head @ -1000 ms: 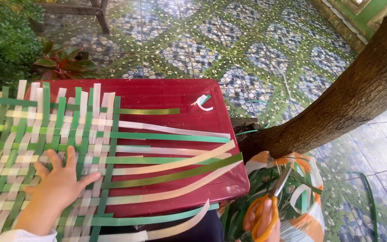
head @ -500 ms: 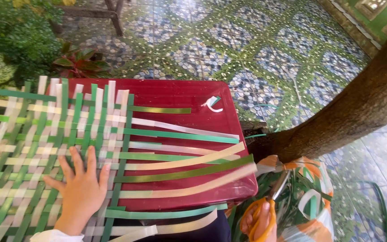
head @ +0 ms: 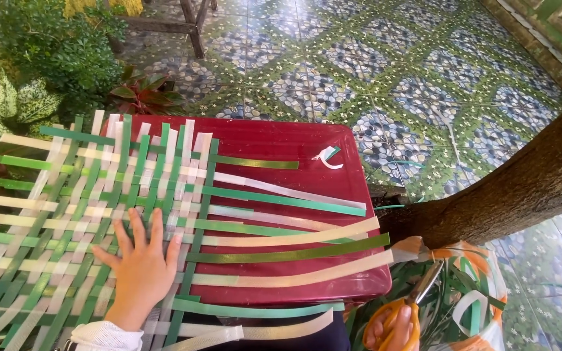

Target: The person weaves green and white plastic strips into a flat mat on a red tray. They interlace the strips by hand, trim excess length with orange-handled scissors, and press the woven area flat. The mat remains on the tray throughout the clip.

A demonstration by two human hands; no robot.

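Now the left hand is pressed flat on the woven mat, fingers spread and released, nothing gripped. Compared with a second ago, the hand is seen further right along the mat, close to the last upright green strip at the woven edge; the mat itself appears unmoved on the red counter. That is judged as the weave being held down at its working edge while the other hand is busy.

The right hand is seen low at the frame edge, fingers clenched through the orange handles of the scissors. A second ago the scissors were held in the same low spot, blades up; little change there. The blades are pointed up and to the right, toward the plastic bag of strips.

The mat is laid mostly on the counter, its left part overhanging toward the plants. Its long axis is run left to right across the view. Loose strip ends, cream and green, are left sticking out to the right, roughly level, slightly fanned. A small curled offcut is lying near the counter's far right corner. A tree trunk is slanted just beside the counter.
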